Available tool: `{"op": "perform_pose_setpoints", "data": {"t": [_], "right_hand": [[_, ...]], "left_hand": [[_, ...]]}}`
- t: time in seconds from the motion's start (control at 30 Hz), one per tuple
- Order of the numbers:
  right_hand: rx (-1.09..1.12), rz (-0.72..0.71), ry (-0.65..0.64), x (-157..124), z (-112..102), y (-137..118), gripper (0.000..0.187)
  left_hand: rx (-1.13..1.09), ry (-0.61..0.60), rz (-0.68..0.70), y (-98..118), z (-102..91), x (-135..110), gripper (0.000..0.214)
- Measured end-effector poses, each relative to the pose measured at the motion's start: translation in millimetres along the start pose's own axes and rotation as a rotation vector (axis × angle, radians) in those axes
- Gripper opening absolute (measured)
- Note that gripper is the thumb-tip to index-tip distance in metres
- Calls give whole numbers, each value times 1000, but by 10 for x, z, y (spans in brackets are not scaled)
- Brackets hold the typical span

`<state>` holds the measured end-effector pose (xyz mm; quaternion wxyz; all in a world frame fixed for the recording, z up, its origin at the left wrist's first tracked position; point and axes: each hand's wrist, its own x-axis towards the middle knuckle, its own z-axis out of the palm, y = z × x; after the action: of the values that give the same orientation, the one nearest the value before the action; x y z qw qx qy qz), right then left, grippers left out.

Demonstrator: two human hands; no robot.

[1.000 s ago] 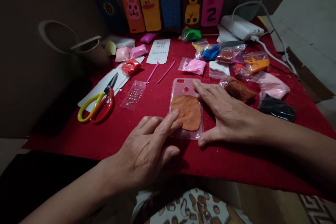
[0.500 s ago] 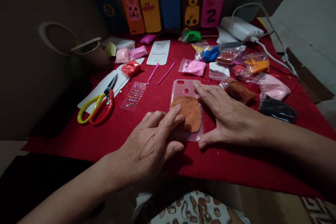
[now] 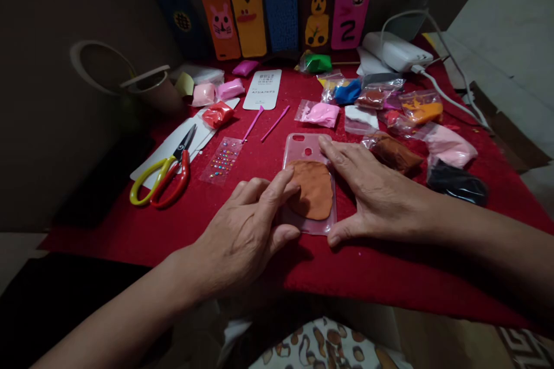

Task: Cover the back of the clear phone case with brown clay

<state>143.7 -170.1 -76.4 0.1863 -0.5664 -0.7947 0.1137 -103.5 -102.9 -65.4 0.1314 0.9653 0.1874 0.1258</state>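
A clear phone case (image 3: 318, 226) lies flat on the red cloth with its camera cutout at the far end. Over its middle spreads a flattened sheet of orange-brown clay (image 3: 314, 191). My right hand (image 3: 376, 193) grips the case along its right side, fingers at the upper right and thumb at the lower right corner. At the clay's left edge, the fingertips of my left hand (image 3: 244, 233) touch the sheet; its fingers are partly bent and its thumb is apart. Those fingers hide part of the case's left side.
Scissors (image 3: 167, 176) and a sheet of stick-on gems (image 3: 223, 157) lie left. Two pink clay tools (image 3: 274, 124) are beyond the case. Several clay bags, one brown (image 3: 396, 153), sit right. Decorated cases (image 3: 318, 11) lean at the back near a white power bank (image 3: 396, 51).
My left fingertips have slid slightly left, toward the clay's edge, uncovering more of the sheet. My right hand keeps its hold on the case. The view has shifted slightly.
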Motion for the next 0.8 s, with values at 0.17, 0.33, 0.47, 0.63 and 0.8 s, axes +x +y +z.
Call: {"op": "perform_pose_setpoints", "data": {"t": [0.17,0.33,0.47,0.63,0.8], "right_hand": [[26,-10,15,3,1,0,132],[9,-9,-2,4,-1,-4,132],[13,5,7,-1,3,-6,132],[3,3,-7,-1,1,-4,131],[-8,-2,-3,3,-1,-4,132]], "left_hand": [[13,39,6,5,-6,-27,69],[19,42,33,27,-17,41,69],[10,9,4,36,-12,29,67],[-24,60,6,40,-22,11,66],[20,43,10,29,4,24,66]]}}
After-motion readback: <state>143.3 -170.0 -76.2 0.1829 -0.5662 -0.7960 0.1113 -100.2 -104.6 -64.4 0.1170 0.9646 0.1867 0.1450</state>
